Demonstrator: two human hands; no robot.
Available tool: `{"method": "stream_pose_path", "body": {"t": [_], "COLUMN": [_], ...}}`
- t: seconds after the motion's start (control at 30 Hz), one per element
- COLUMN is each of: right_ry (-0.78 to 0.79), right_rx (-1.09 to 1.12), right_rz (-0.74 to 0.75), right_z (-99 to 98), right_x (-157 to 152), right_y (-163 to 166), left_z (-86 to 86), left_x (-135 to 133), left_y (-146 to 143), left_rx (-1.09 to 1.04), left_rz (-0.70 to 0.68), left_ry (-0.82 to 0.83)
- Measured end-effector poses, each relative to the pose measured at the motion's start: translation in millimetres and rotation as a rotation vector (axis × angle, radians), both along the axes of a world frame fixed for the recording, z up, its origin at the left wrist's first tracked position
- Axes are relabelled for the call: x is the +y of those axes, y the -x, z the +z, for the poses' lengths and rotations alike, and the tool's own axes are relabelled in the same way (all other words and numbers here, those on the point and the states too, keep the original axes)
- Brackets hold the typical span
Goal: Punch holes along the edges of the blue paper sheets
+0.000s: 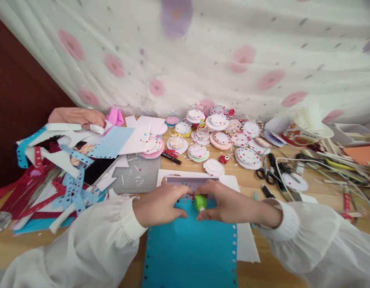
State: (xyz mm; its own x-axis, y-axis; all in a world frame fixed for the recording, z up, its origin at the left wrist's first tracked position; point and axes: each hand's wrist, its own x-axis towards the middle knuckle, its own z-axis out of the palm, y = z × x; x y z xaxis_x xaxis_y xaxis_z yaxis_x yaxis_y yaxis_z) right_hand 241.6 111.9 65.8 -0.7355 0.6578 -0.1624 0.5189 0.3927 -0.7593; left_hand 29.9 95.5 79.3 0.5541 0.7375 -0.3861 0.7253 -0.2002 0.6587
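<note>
A blue sheet point(191, 248) with small punched shapes along its side edges lies in front of me. At its far edge my right hand point(224, 202) is closed around a small green craft punch point(200, 203), with the thumb below it and the fingers over its top. To the left of the punch, my left hand point(165, 204) is at the same edge, its thumb and fingers apart. Beneath and beyond the sheet is a grey-mauve flat rectangle point(179, 181) on white paper point(246, 240). Small cut bits lie near the fingers.
Stacked round paper pieces with beads point(221, 138) fill the back. Paper scraps point(77, 188) and a dark phone-like slab point(97, 170) are at left, beside a grey cutting mat point(133, 178) and black marker point(171, 158). Scissors point(266, 175), wire and sticks lie at right.
</note>
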Motion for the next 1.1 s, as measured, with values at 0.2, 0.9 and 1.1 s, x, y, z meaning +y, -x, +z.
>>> {"method": "stream_pose_path", "body": {"t": [0.2, 0.9, 1.1], "right_ry": [-0.141, -0.092, -0.014], "right_rx": [-0.047, 0.023, 0.107], "right_rz": [-0.009, -0.032, -0.001], "right_z": [5.5, 4.0, -2.3], "right_x": [-2.5, 0.9, 4.4], "right_y": [5.6, 15.8, 11.1], "left_z": [0.0, -2.3, 0.3], "left_x": [1.7, 3.1, 6.8], "left_y": [0.0, -25.4, -18.5], "left_rx": [-0.027, -0.068, -0.06], "left_rz": [-0.034, 0.034, -0.009], "left_ry": [-0.042, -0.184, -0.063]}}
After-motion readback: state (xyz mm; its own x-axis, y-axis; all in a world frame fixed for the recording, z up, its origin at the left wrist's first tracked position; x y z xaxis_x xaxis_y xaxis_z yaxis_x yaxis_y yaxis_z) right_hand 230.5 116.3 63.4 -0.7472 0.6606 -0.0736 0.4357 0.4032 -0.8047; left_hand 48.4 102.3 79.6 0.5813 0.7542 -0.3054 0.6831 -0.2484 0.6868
